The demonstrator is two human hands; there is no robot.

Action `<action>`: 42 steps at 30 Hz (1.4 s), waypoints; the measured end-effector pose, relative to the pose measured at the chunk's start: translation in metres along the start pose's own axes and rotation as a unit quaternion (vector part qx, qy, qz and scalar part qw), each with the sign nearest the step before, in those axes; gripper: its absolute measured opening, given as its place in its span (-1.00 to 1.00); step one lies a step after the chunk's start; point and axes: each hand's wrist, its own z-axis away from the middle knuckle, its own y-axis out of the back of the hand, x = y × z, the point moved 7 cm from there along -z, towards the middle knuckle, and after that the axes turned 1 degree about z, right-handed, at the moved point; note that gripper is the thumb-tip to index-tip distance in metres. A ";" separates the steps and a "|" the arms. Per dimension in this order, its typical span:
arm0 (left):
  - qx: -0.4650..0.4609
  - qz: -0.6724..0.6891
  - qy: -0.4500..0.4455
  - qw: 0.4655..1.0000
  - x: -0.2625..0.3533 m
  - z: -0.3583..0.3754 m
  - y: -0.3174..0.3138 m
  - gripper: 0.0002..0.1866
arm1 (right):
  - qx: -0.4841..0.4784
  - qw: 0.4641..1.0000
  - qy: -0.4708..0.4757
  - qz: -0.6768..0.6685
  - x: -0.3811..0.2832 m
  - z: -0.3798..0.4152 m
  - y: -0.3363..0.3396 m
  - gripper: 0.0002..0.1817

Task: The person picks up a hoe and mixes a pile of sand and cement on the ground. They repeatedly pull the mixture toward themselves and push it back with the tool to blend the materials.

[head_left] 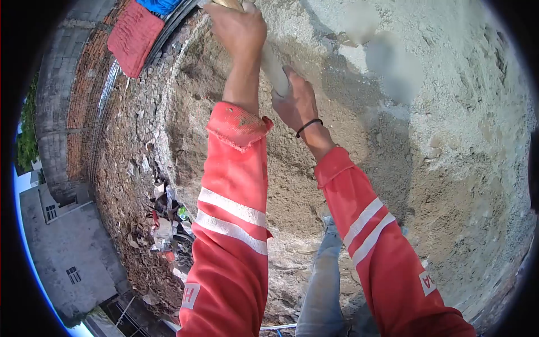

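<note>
Both my hands grip one long pale handle (pixel 272 70) that runs from the top edge down to the right. My left hand (pixel 240 27) is wrapped round its upper part near the top of the view. Lower and to the right, my right hand (pixel 296 101), with a black band at the wrist, is closed round the handle near its lower visible end. The far end of the tool is out of view or cannot be made out. Beneath my hands lies sandy, pale brown ground (pixel 292 140). Red sleeves with white stripes cover both forearms.
Pale grey sandy material (pixel 449 112) rises on the right. Rubble and litter (pixel 165 224) lie along the left, beside a brick and block wall (pixel 70 101). A red cloth (pixel 133 36) is at the upper left. My jeans leg (pixel 323 281) shows below.
</note>
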 end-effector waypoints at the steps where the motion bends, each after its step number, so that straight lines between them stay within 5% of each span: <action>1: -0.062 0.008 0.084 0.995 -0.032 0.025 -0.017 -0.55 | -0.030 0.997 -0.054 0.049 0.029 0.017 -0.015 -0.69; 4: -0.261 0.030 0.295 0.919 -0.140 0.174 -0.077 -0.51 | -0.113 0.962 -0.219 0.121 0.143 0.122 -0.048 -0.60; 6: -0.338 -0.057 0.299 0.891 -0.197 0.278 -0.099 -0.49 | -0.187 0.898 -0.367 0.152 0.164 0.183 -0.042 -0.57; 10: -0.401 -0.049 0.356 0.842 -0.199 0.332 -0.109 -0.46 | -0.180 0.887 -0.401 0.141 0.190 0.222 -0.016 -0.57; 14: -0.367 -0.033 0.338 0.866 -0.241 0.345 -0.138 -0.52 | -0.188 0.912 -0.339 0.137 0.192 0.207 -0.013 -0.58; 15: -0.370 -0.040 0.329 0.868 -0.233 0.336 -0.136 -0.52 | -0.198 0.904 -0.355 0.131 0.183 0.200 -0.003 -0.57; 17: -0.408 0.046 0.450 0.793 -0.201 0.334 -0.136 -0.64 | -0.205 0.897 -0.375 0.115 0.182 0.193 0.017 -0.56; 21: -0.382 0.017 0.509 0.771 -0.154 0.353 -0.136 -0.93 | -0.222 0.908 -0.339 0.108 0.195 0.194 0.083 -0.60; 32: -0.343 0.071 0.584 0.732 0.006 0.596 -0.122 -0.93 | -0.236 0.899 -0.353 0.109 0.273 0.348 0.324 -0.62; 39: -0.367 0.285 0.723 0.512 0.150 0.842 -0.155 -0.82 | -0.276 0.850 -0.411 0.177 0.297 0.561 0.598 -0.65; 40: -0.366 0.226 0.772 0.468 0.207 0.883 -0.139 -0.79 | -0.268 0.835 -0.429 0.216 0.286 0.591 0.644 -0.66; 42: -0.406 0.328 0.772 0.363 0.300 0.975 -0.115 -0.75 | -0.246 0.814 -0.450 0.274 0.280 0.669 0.719 -0.62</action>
